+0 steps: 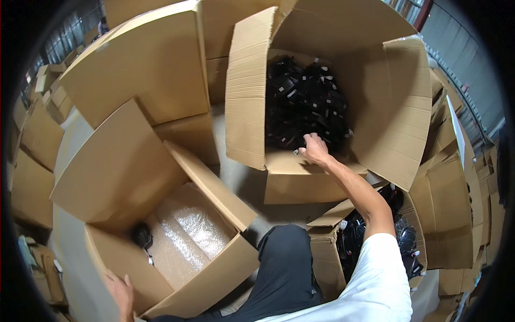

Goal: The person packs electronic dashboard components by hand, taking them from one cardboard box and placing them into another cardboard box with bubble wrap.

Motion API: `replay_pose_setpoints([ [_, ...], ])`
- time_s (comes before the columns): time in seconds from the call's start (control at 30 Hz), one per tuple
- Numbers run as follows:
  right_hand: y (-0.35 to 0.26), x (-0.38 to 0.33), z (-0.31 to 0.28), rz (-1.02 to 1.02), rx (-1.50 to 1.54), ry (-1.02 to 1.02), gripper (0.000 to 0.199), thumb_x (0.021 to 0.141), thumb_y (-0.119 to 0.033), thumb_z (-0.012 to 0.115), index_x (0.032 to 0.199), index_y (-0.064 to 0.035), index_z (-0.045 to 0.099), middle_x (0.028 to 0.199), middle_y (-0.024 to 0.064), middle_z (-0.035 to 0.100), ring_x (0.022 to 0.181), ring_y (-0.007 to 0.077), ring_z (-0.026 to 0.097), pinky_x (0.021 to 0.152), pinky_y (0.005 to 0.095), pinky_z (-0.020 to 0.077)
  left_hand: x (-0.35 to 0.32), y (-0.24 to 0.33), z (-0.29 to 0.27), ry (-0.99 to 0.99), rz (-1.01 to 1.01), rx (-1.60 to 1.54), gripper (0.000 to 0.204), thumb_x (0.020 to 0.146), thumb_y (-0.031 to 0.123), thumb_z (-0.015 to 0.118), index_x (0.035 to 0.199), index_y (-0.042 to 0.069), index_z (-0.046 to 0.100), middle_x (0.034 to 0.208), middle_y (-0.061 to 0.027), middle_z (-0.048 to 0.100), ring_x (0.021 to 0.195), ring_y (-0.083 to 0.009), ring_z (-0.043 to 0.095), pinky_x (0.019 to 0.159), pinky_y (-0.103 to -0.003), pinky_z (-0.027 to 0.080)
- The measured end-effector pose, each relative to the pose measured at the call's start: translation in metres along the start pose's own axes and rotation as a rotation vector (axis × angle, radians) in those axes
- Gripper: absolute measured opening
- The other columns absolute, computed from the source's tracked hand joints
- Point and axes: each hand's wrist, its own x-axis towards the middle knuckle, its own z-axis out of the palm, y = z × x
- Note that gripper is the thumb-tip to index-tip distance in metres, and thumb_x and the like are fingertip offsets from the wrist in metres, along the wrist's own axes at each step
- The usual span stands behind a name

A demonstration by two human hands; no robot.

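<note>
Half-curled right hand [315, 148] is by black parts [306, 102] inside the big cardboard box's [306, 189] near edge; can't tell if it holds one. Left hand [121, 293], loosely open, touches another box [212, 279] holding bubble wrap [198, 231].

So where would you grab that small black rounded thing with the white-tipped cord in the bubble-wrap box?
Probably around the thick body of that small black rounded thing, from above and slightly right: the brown cardboard box is open on top, and clear plastic bubble wrap lies on that side. The thin, white-tipped cord trails away from the body and looks weaker.
</note>
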Motion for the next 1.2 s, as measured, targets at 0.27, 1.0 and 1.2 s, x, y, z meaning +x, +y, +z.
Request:
replay_pose_setpoints([
  [0.27, 0.079, 0.082, 0.049, 0.046, -0.390, 0.321, 0.077, 0.079, -0.024, 0.083, 0.144, -0.0033, 0.047, 0.157, 0.0253, 0.036, 0.146, 0.0434, 0.034, 0.117, 0.0595, 0.0295, -0.043, 0.287, -0.120, -0.377, 0.537, -0.695, 0.045, 0.092, 0.029, 0.073, 0.121, -0.005, 0.065, 0.115, -0.0256, 0.069, 0.108, -0.0397, 0.067, 0.095, -0.044, 0.054],
  [1.0, 0.147, 0.144, 0.052, -0.125, -0.325, 0.173, 0.096, 0.081, -0.032, 0.081, 0.161, -0.0202, 0.030, 0.155, 0.0282, 0.038, 0.135, 0.0460, 0.048, 0.092, 0.0538, 0.0571, -0.038, 0.293, -0.125, -0.507, 0.614, -0.348, 0.047, 0.084, 0.036, 0.082, 0.120, 0.009, 0.068, 0.091, -0.0132, 0.069, 0.077, -0.0313, 0.067, 0.067, -0.043, 0.056],
  [1.2, 0.108, 0.044, 0.018, -0.278, -0.210, 0.207, 0.094, 0.074, -0.028, 0.083, 0.156, -0.0179, 0.038, 0.149, 0.0251, 0.043, 0.132, 0.0445, 0.049, 0.091, 0.0505, 0.0570, -0.041, 0.294, -0.128, -0.420, 0.616, -0.394, 0.045, 0.086, 0.033, 0.079, 0.117, 0.002, 0.068, 0.101, -0.0193, 0.072, 0.087, -0.0352, 0.070, 0.076, -0.044, 0.057],
])
